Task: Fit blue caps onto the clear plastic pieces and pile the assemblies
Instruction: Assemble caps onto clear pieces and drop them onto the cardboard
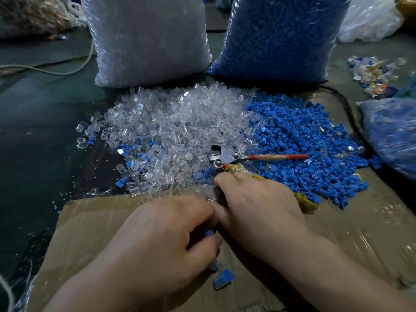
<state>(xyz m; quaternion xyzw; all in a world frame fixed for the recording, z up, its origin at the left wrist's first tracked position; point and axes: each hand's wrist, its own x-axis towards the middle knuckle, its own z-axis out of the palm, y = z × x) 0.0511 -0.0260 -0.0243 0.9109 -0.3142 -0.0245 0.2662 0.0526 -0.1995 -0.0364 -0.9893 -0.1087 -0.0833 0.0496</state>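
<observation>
blue cap, perhaps pliers, in hands

Single head-worn wide-angle view, facing forward and steeply down.

The camera sits close above the left hand and right hand, with both forearms entering from the bottom edge. The metal tool just beyond the fingers falls mid-frame. The clear pieces and blue caps spread farther beyond. Two filled bags stand farthest, cut off by the top edge.
</observation>
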